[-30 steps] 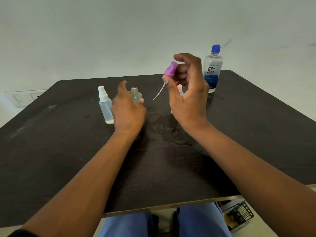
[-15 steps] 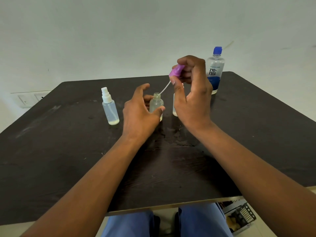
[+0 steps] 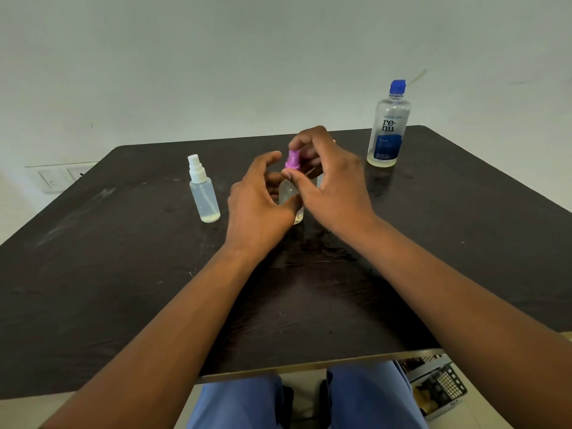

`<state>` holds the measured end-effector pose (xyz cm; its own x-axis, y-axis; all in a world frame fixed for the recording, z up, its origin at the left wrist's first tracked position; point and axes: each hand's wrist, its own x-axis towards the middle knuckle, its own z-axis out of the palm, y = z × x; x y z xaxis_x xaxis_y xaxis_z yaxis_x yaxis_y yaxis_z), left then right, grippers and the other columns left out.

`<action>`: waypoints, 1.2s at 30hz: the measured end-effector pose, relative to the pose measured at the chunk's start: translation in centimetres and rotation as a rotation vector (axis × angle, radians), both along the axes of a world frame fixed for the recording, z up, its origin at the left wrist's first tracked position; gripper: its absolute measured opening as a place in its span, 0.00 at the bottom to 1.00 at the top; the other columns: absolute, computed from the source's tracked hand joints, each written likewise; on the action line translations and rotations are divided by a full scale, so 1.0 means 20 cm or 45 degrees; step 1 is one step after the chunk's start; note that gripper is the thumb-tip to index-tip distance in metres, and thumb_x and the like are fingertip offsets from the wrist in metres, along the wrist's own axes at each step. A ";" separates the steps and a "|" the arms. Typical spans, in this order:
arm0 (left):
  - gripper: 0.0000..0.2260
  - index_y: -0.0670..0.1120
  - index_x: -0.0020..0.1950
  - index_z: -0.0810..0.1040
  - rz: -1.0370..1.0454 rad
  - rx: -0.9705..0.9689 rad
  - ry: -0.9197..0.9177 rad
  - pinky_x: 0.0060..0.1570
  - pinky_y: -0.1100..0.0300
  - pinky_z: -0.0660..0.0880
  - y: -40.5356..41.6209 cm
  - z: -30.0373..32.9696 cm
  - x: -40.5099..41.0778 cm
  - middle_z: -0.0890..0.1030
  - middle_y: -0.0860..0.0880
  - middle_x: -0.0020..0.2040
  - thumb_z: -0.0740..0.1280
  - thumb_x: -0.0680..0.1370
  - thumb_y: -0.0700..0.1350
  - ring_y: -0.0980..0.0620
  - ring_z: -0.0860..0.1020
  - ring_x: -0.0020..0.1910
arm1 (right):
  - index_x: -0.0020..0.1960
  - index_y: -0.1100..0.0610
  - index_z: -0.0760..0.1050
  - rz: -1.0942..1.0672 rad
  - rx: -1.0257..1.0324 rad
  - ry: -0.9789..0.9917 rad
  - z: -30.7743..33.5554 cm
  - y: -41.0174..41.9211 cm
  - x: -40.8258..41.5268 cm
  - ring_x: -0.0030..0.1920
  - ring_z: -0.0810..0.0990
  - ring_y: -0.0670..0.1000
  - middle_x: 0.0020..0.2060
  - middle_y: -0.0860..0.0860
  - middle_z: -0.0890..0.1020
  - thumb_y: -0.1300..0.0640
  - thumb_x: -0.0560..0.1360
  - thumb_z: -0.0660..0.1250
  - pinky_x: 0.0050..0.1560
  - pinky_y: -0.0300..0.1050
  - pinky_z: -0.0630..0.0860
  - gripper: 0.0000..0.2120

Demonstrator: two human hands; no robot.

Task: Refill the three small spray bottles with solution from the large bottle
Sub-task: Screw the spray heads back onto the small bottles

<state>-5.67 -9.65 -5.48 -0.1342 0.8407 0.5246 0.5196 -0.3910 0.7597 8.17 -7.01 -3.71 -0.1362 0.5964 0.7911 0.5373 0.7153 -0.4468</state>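
I see both hands meeting over the clear small bottle (image 3: 289,193), which stands upright on the dark table (image 3: 123,274), and I use this bottle as my landmark. The right hand (image 3: 332,187) pinches the purple spray cap (image 3: 292,159) between thumb and curled fingers, and the cap sits right at the top of the bottle neck. If it is already screwed on, I cannot tell. The left hand (image 3: 258,205) is around the bottle body from its left side; the thumb presses on the lower front and the fingers are curved behind it.

To the left of the landmark bottle, apart from it, stands a small spray bottle with white cap (image 3: 202,190), with a little liquid at the bottom. Just behind the right hand I see only a small part of another clear bottle (image 3: 319,179). Far to the right and further back stands the large bottle (image 3: 388,128) with blue cap and blue label, closed and upright.
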 end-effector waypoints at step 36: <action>0.25 0.46 0.72 0.77 -0.069 -0.011 -0.103 0.53 0.66 0.82 0.01 -0.02 -0.01 0.85 0.57 0.51 0.77 0.76 0.37 0.63 0.85 0.50 | 0.53 0.61 0.78 0.046 -0.005 0.010 -0.01 0.02 -0.02 0.48 0.84 0.46 0.47 0.48 0.85 0.64 0.73 0.78 0.53 0.48 0.84 0.12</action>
<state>-5.92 -9.41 -5.87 -0.1300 0.8522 0.5068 0.4348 -0.4103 0.8016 7.87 -6.62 -3.99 -0.1517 0.5943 0.7898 0.5076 0.7325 -0.4536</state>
